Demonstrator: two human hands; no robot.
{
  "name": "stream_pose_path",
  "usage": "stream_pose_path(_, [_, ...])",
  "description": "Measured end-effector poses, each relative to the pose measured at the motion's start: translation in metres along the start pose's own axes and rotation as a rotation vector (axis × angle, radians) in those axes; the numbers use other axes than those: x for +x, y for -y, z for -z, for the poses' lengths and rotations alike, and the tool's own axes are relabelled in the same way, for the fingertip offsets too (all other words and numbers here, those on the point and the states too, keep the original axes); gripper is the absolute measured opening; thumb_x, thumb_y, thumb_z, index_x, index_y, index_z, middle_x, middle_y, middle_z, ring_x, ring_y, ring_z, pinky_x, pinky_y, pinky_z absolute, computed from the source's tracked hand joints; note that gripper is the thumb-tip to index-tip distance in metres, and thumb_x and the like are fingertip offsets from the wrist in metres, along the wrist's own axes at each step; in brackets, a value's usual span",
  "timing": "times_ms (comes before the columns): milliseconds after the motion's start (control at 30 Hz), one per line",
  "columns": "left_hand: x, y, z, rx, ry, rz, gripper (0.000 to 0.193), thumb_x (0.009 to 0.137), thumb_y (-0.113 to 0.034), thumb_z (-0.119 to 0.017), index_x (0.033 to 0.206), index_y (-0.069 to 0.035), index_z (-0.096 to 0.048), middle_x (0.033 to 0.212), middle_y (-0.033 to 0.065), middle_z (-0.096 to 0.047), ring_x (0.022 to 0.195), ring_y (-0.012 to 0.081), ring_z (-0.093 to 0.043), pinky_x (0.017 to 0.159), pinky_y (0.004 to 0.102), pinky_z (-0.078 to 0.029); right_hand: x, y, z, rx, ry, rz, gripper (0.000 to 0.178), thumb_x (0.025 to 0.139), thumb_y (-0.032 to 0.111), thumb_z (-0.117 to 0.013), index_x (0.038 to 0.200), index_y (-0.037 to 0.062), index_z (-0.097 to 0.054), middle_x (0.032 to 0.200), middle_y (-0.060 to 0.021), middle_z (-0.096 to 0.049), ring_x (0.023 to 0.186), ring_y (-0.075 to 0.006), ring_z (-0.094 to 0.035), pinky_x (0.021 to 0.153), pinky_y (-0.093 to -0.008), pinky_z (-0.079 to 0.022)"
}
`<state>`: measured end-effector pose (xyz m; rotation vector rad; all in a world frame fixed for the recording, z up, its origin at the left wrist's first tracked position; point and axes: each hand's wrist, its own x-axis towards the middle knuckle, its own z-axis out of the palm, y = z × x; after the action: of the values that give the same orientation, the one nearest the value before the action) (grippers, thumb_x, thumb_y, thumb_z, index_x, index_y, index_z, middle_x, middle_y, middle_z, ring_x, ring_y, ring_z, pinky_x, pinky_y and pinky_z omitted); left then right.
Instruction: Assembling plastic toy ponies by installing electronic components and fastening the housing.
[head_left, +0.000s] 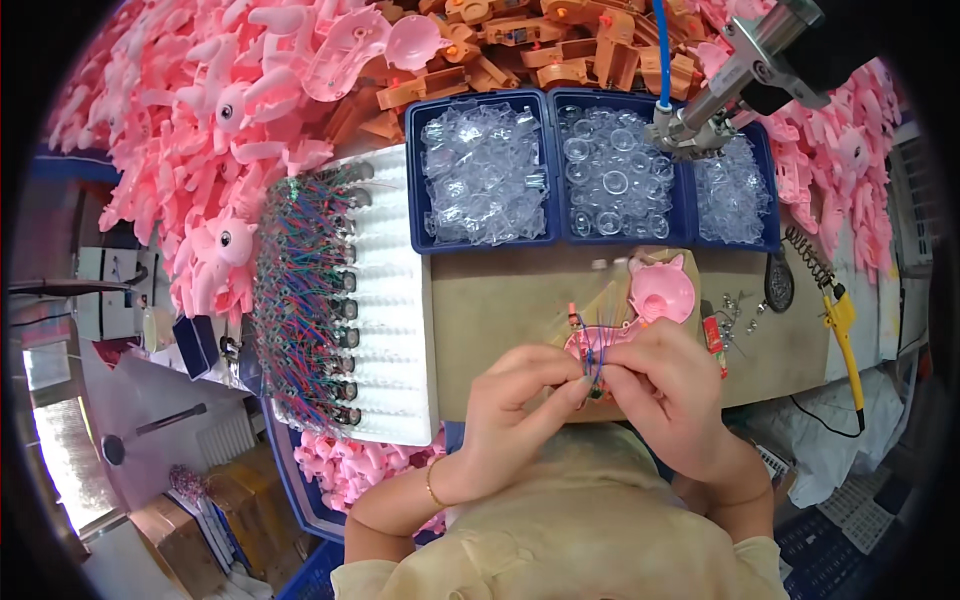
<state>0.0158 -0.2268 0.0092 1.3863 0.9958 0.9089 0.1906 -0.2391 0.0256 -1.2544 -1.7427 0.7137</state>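
Close in front of my body, my left hand (525, 395) and my right hand (668, 390) meet with thumbs and fingertips pinched on a bundle of thin coloured wires (598, 352). Red, blue and purple strands show between the fingers; a small dark part sits at their lower end. Just beyond lies a pink plastic toy shell (664, 288), its round hollow side facing up and its lower part partly hidden behind my fingers. A small orange-red part (573, 310) stands beside the wires.
Blue bins (482, 246) of clear plastic pieces line the back. White foam tray (405, 330) with wired parts stands left. Piles of pink toy shells (200, 110) and orange parts (520, 35) surround them. A metal tool head (690, 130) hangs over the right bin; a yellow-handled tool (846, 345) hangs right.
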Motion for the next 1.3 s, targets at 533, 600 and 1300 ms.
stream_pose_path(533, [-0.009, 0.013, -0.034, -0.472, -0.162, 0.073, 0.005, 0.089, -0.003, -0.056, 0.091, 0.002, -0.055, 0.095, 0.0047, -0.047, 0.074, 0.0077, -0.048, 0.063, 0.02, -0.04, -0.027, -0.004, -0.02, -0.204, -0.248, 0.247, 0.01, 0.077, -0.002, -0.062, 0.085, 0.0035, -0.058, 0.086, -0.0062, -0.055, 0.061, -0.0162, -0.055, 0.052, -0.0246, -0.043])
stream_pose_path(600, [-0.011, 0.001, -0.03, -0.34, -0.113, 0.097, 0.005, 0.09, -0.003, -0.054, 0.087, 0.001, -0.056, 0.091, 0.0042, -0.05, 0.08, 0.0091, -0.045, 0.069, 0.022, -0.037, -0.03, -0.017, -0.017, -0.154, -0.17, 0.394, 0.013, 0.075, -0.002, -0.062, 0.085, 0.0046, -0.058, 0.087, -0.0066, -0.056, 0.062, -0.018, -0.055, 0.052, -0.0251, -0.043])
stream_pose_path(1300, [-0.003, 0.012, -0.038, -0.565, -0.225, 0.135, 0.005, 0.092, -0.006, -0.05, 0.092, 0.0, -0.05, 0.089, 0.0017, -0.046, 0.069, 0.0062, -0.044, 0.059, 0.0193, -0.037, -0.023, 0.003, -0.043, 1.041, -0.392, -0.767, 0.007, 0.085, -0.002, -0.057, 0.092, 0.0001, -0.057, 0.071, -0.0029, -0.058, 0.056, -0.0074, -0.054, 0.049, -0.0217, -0.043])
